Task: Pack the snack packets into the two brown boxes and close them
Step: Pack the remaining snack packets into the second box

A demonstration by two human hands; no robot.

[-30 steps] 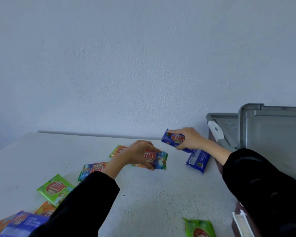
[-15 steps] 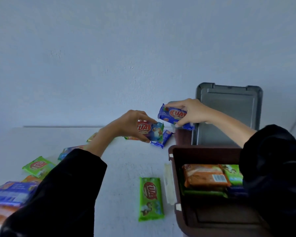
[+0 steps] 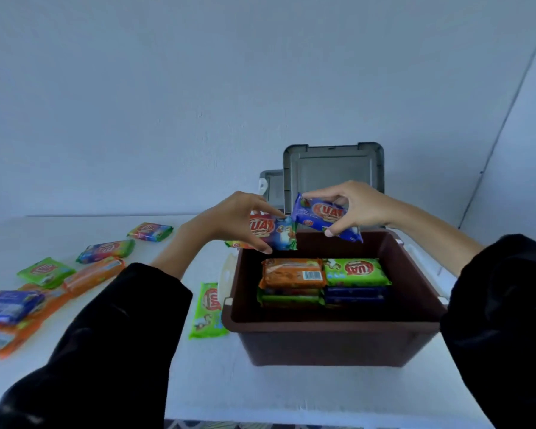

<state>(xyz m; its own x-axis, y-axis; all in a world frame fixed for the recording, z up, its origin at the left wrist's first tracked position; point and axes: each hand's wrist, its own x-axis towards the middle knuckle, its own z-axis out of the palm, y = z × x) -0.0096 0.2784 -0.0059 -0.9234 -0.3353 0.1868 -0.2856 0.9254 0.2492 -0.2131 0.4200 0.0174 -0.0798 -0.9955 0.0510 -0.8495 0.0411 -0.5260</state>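
Head view, nearest first: the white table (image 3: 260, 394) carries the open brown box (image 3: 331, 342) at the centre. Inside it two stacks of packets stand side by side, an orange packet (image 3: 291, 272) topping the one at nine o'clock and a green packet (image 3: 358, 270) the one at three o'clock; room is left above them. Just outside the box wall at nine o'clock lies a lone green packet (image 3: 208, 311), and further out the same way sit the loose packets (image 3: 59, 280), several of them, not yet packed. Over the far rim, at twelve o'clock, the left hand (image 3: 235, 218) pinches a multicoloured packet (image 3: 274, 232) between thumb and fingers, and the right hand (image 3: 358, 205) pinches a blue packet (image 3: 325, 218) likewise; both hang in the air above the box. Behind them the grey lid (image 3: 333, 171) stands upright, and a second lid (image 3: 271, 187) shows at eleven o'clock, its box hidden. By my reckoning this box is partly filled, and neither box is closed.
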